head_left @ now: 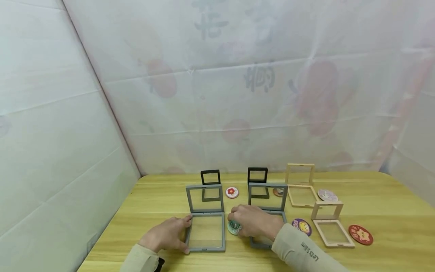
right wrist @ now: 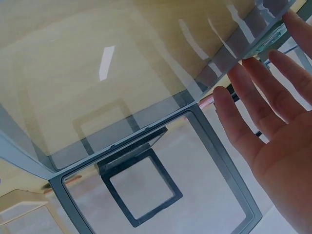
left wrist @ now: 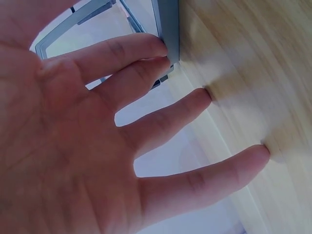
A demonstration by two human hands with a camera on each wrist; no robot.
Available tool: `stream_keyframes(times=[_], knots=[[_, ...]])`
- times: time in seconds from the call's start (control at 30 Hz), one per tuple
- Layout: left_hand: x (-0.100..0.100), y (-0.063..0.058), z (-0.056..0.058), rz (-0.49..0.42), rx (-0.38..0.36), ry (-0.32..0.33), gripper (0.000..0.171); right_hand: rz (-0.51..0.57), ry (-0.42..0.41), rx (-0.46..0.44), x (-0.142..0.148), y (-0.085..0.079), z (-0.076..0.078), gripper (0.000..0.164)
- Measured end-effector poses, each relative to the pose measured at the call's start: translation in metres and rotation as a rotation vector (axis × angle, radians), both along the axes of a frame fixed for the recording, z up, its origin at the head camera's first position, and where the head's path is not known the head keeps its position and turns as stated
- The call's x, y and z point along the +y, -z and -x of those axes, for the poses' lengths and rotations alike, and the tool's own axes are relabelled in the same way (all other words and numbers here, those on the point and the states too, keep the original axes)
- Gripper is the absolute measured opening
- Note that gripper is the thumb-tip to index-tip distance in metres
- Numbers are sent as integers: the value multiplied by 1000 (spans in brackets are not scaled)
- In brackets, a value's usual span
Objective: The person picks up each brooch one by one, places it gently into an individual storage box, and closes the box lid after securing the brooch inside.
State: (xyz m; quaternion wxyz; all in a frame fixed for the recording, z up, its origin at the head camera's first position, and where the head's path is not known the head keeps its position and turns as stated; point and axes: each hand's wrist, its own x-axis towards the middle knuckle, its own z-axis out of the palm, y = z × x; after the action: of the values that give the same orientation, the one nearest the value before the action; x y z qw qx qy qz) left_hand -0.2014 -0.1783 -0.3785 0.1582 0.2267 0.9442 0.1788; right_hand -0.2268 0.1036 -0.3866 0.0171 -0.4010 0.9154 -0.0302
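My left hand (head_left: 168, 233) spreads its fingers along the left side of an open grey hinged frame (head_left: 224, 234), index fingertip near the hinge and thumb near the front corner. In the left wrist view, two other fingertips touch the wooden table. Between this frame and a second open grey frame (head_left: 284, 218), my right hand (head_left: 251, 220) pinches a green round badge (head_left: 233, 227) lying low at the table, thumb and fingertips at its edge. The right hand and sleeve cover part of the second frame. In the right wrist view, the green badge (right wrist: 269, 41) shows partly between thumb and fingers.
Behind stand two small black frames (head_left: 210, 172) (head_left: 257, 169), beside a red-flower badge (head_left: 232, 192). To the right are a light wooden-coloured frame (head_left: 300, 165), a smaller beige frame (head_left: 336, 244), and purple (head_left: 301, 226), pale lilac (head_left: 327, 195) and red (head_left: 361, 234) badges. White printed sheets surround the table.
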Motion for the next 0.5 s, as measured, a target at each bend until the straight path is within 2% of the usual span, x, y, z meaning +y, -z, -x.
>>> stream_keyframes(times=[0.3,0.5], knots=[[0,1,1,17,29,2,80,5,-46,79,-1,3,3,37],[1,0,0,23,28,-6,79,15,-60,87,0,5,4,37]])
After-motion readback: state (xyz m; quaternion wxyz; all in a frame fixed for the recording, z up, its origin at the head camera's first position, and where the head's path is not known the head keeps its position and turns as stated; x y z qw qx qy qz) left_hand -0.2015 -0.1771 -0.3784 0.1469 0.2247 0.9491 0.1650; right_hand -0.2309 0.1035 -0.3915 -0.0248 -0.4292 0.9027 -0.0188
